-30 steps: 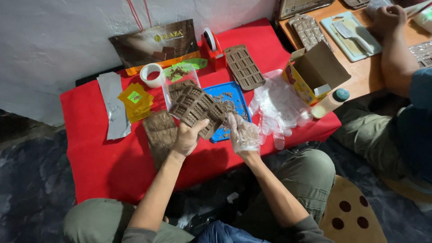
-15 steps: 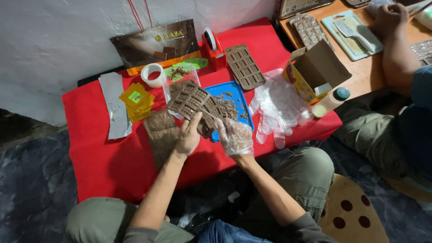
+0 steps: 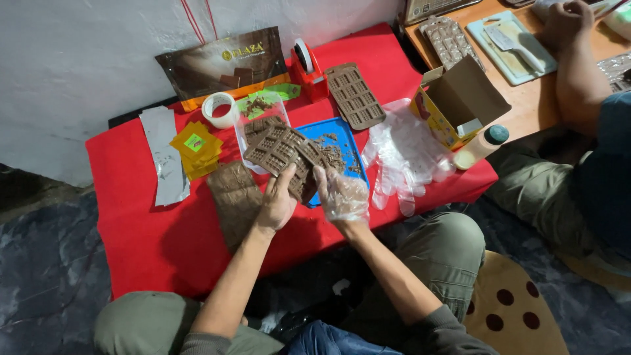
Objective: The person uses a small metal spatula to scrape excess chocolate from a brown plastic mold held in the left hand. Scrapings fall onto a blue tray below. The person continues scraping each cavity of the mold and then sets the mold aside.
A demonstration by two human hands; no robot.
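- My left hand (image 3: 277, 205) grips the brown chocolate mould (image 3: 279, 152), fingers closed on its near edge, holding it tilted above the red bench (image 3: 131, 230)
- My right hand (image 3: 342, 196), in a clear plastic glove, has its fingers closed on the mould's right corner
- The mould hangs over the blue tray (image 3: 350, 146), which carries chocolate crumbs
- A flat brown slab (image 3: 235, 197) lies just left of my left hand
- Loose clear gloves (image 3: 407, 154) sit right of the tray

Even soft light, sharp focus
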